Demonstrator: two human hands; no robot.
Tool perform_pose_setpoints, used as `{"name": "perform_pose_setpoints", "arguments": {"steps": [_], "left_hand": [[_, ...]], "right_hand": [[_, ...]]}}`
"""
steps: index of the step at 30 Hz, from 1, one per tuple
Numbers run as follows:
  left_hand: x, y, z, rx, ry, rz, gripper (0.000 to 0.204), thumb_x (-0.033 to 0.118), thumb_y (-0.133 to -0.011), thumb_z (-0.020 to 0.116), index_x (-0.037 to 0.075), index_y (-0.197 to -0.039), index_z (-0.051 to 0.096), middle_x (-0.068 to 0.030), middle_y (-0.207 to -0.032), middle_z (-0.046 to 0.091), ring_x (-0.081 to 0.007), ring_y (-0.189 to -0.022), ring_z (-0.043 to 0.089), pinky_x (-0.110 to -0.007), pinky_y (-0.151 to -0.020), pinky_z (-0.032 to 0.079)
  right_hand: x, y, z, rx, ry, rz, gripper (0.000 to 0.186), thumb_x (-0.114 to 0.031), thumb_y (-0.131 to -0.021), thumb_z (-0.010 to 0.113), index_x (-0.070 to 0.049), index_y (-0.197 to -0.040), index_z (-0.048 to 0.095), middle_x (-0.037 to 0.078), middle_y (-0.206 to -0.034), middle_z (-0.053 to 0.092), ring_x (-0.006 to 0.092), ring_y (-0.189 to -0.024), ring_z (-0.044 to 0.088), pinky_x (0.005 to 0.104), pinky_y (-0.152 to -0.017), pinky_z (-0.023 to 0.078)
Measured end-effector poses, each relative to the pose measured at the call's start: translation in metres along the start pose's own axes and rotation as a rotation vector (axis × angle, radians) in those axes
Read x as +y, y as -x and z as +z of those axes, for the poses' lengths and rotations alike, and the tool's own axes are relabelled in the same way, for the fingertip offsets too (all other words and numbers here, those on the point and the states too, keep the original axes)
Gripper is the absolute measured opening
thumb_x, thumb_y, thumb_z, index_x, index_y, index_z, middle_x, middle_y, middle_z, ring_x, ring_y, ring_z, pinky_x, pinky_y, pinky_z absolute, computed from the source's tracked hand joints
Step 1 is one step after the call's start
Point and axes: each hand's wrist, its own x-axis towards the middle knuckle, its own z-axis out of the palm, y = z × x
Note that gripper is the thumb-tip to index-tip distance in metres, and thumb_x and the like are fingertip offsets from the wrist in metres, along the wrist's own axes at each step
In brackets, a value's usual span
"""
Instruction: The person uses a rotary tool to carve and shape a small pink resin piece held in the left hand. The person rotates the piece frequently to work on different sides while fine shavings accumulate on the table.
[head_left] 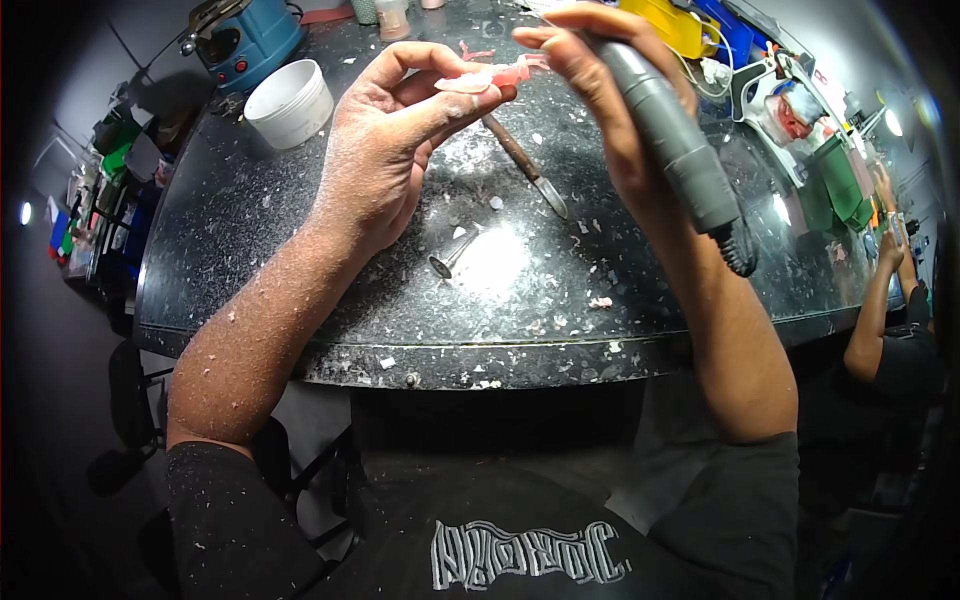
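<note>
My left hand (385, 150), dusted with white powder, pinches a small pink dental piece (515, 74) with thin projecting bits between thumb and fingers. In my right hand (610, 110) is a thick grey rotary handpiece (670, 130), its cord end pointing down toward me. Its working tip is hidden behind my fingers, just right of the pink piece; I cannot see whether they touch. Beneath the hands, a wooden-handled knife (520, 160) lies on the dusty black table (560, 335). Nearer to me is a small flared metal piece (452, 256).
A white tub (290, 105) stands at the left beside a blue machine (245, 45). Pink and white scraps litter the tabletop. Yellow and blue containers (670, 28) and a white-framed stand (785, 115) are at the back right. Another person's arm (875, 300) shows at the far right.
</note>
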Motion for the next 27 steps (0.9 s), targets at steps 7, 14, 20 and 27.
{"name": "perform_pose_setpoints", "arguments": {"steps": [7, 14, 20, 27], "left_hand": [[0.0, 0.002, 0.007, -0.063, -0.072, -0.119, 0.022, 0.003, -0.095, 0.07, 0.002, -0.115, 0.06, -0.0152, -0.114, 0.072, -0.022, -0.112, 0.071, -0.039, -0.105, 0.054], [0.0, 0.0, -0.001, -0.137, -0.251, -0.21, 0.027, 0.013, -0.093, 0.076, 0.0, -0.113, 0.064, -0.0131, -0.107, 0.074, -0.0201, -0.108, 0.071, -0.037, -0.103, 0.054], [0.007, 0.003, 0.013, 0.075, 0.084, -0.286, 0.046, 0.015, -0.098, 0.07, -0.009, -0.133, 0.054, -0.0198, -0.125, 0.067, -0.026, -0.118, 0.068, -0.035, -0.109, 0.053], [0.001, 0.002, 0.009, 0.118, 0.11, -0.148, 0.072, 0.002, -0.092, 0.074, -0.005, -0.148, 0.029, -0.023, -0.125, 0.065, -0.0257, -0.122, 0.065, -0.038, -0.112, 0.051]], "right_hand": [[0.001, 0.005, -0.009, -0.167, -0.297, 0.086, 0.037, 0.004, -0.092, 0.07, 0.0, -0.128, 0.064, 0.011, -0.116, 0.071, 0.0154, -0.106, 0.068, 0.0276, -0.092, 0.056], [0.019, 0.002, -0.004, -0.159, -0.377, -0.158, 0.041, -0.002, -0.093, 0.072, 0.001, -0.133, 0.064, 0.012, -0.121, 0.07, 0.017, -0.109, 0.067, 0.0295, -0.095, 0.055], [0.005, 0.009, 0.003, 0.192, -0.344, 0.002, 0.033, -0.016, -0.1, 0.067, 0.001, -0.128, 0.066, 0.011, -0.113, 0.072, 0.0165, -0.101, 0.069, 0.0296, -0.087, 0.06], [-0.017, 0.017, 0.017, 0.141, -0.434, 0.266, 0.024, -0.018, -0.103, 0.062, 0.002, -0.117, 0.063, 0.016, -0.109, 0.071, 0.024, -0.101, 0.075, 0.0382, -0.094, 0.062]]}}
